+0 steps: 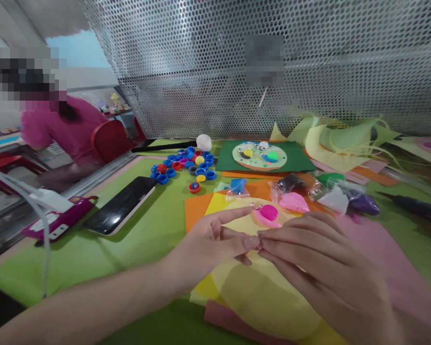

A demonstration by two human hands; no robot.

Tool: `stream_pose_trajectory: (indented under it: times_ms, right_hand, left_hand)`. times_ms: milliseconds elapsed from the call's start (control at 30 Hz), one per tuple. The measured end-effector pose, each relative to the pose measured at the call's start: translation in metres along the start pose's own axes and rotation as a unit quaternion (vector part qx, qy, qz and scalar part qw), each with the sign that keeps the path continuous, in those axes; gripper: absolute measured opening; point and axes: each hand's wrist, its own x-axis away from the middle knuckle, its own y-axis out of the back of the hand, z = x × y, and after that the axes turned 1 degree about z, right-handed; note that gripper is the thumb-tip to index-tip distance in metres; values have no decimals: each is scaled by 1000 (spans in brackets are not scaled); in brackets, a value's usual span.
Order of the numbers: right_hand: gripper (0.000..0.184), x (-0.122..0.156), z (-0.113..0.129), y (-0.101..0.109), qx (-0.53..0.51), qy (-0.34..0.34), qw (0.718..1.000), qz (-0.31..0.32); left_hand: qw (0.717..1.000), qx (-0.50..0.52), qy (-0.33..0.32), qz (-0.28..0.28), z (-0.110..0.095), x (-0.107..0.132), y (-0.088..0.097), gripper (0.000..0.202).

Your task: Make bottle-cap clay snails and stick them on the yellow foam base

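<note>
My left hand reaches in with its index finger stretched out and its thumb tip pressed close to the fingers. My right hand meets it there, its fingers held together and bent. Whatever sits between the fingertips is tiny and mostly hidden; a hint of pink shows. Both hands are over a round pale yellow paper. Just behind the fingertips lies a pink snail figure with small eyes, made of a bottle cap and clay-like material. A bag of pink modelling clay is close to my right fingers.
Blue, red and yellow bottle caps are piled at the back, near a phone and a magenta power strip. A decorated disc lies on green card. Clay bags and a dark tool lie right. A person sits left.
</note>
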Motion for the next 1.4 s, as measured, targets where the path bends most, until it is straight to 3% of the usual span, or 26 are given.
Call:
stream_pose_trajectory:
  times_ms: [133,433,900,1400]
  right_hand:
    - [15,1,0,3,9,-3,1000,14]
    - [13,-1,2,-2,-36,-31,999,-22]
    - [15,2,-2,1,-22,-9,1000,7]
    - [14,-1,-3,0,8,15,1000,12]
  left_hand:
    - [1000,-6,3,1,1,0,1,55]
    - [1000,14,-5,5,0,1,0,57]
    - [999,27,-8,-18,0,-2,5,82]
    - [999,-2,-21,-29,0,-1,4,69]
